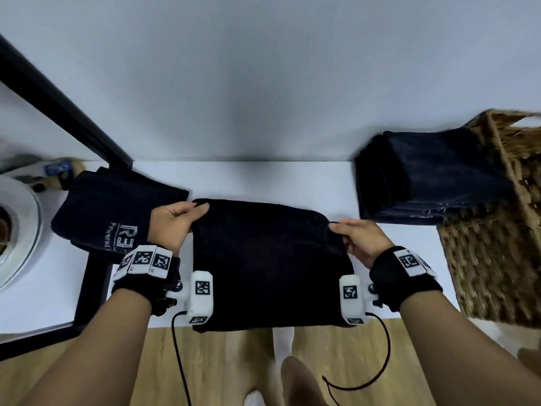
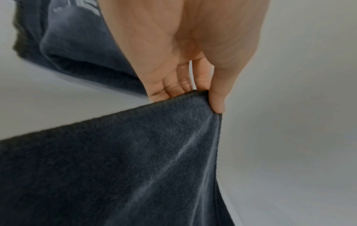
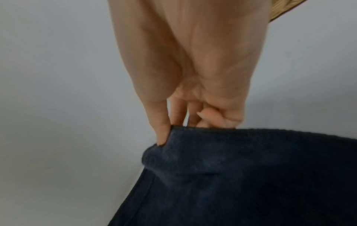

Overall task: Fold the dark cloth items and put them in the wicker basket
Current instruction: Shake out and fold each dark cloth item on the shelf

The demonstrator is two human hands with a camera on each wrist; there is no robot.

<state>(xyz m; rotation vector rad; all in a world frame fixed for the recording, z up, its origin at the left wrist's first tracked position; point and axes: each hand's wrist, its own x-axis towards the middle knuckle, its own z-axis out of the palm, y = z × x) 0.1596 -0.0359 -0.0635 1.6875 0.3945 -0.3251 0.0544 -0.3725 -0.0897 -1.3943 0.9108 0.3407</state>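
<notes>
From the head view, a dark cloth (image 1: 269, 259) lies spread on the white bench (image 1: 263, 180), its near edge hanging over the front of the bench. The left hand (image 1: 172, 224) pinches the cloth's far left corner and the right hand (image 1: 360, 241) pinches the far right corner, so each grip is clamped on the cloth. Both wrists carry black straps with white marker blocks, and black cables trail from them toward the wooden floor (image 1: 219, 361). To the left, partly under the left hand, lies another dark cloth with pale lettering (image 1: 108, 212). To the right, a stack of folded dark cloths (image 1: 430, 177) sits in the wicker basket (image 1: 497, 259), which lies tipped with its opening toward the middle of the bench. A round white object (image 1: 17, 230) sits at the far left edge.

In the left wrist view, the left hand (image 2: 183, 53) holds the corner of the dark cloth (image 2: 125, 160) between the thumb (image 2: 218, 100) and the fingers behind the hem; the cloth is drawn taut from that corner. The lettered cloth (image 2: 73, 50) lies behind the hand on the bench.

In the right wrist view, the right hand (image 3: 193, 68) nips the cloth's hem (image 3: 241, 175) between thumb (image 3: 162, 131) and fingers, the other fingers curled behind the edge. A sliver of the wicker basket (image 3: 278, 12) shows at the top right.
</notes>
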